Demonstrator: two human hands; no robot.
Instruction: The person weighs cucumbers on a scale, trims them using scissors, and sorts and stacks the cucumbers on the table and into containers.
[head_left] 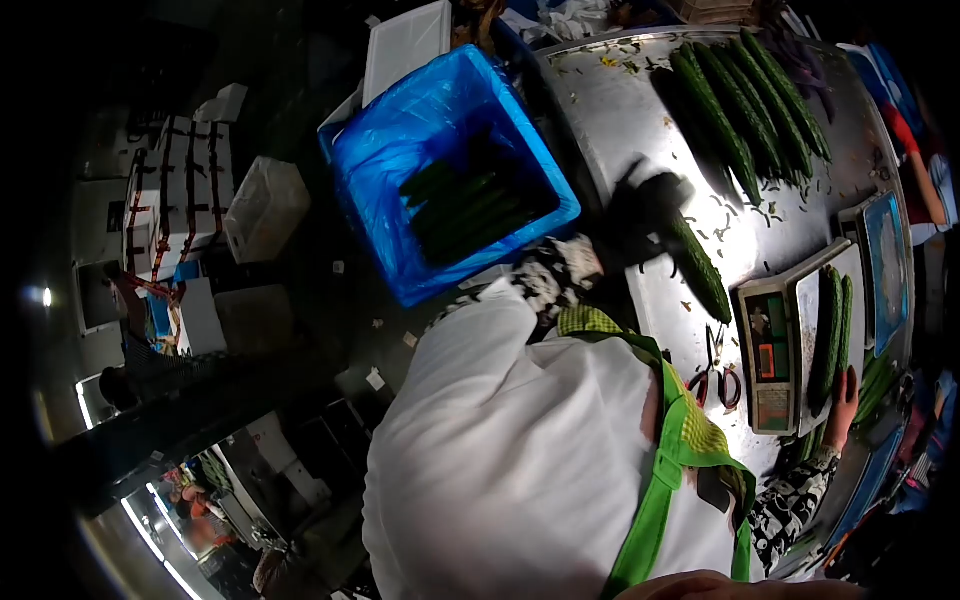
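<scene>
A person in a white top, black-and-white patterned sleeves and an apron with a green strap (652,510) works at a metal worktop (600,110) strewn with small green scraps. The left hand (648,212), in a dark glove, appears closed around the upper end of a single cucumber (700,272), though blur and shadow obscure the fingers. The cucumber's free end points toward a pair of scissors (716,375) lying on the metal, just beside a scale (750,345). Two more cucumbers (832,325) lie side by side on the scale's pan. At their near end, the right hand (845,402) has its fingers extended along the pan's edge; whether it grips anything cannot be told from this angle. Farther up the worktop, a group of long cucumbers (745,115) lies in a slanting row. Near the left arm stands a bin lined with blue plastic (378,175), a pile of cucumbers (465,210) inside in shadow. White boxes (190,190) bound with dark tape are stacked well apart. At the far right, another person's arm (930,190) emerges from a red sleeve.
</scene>
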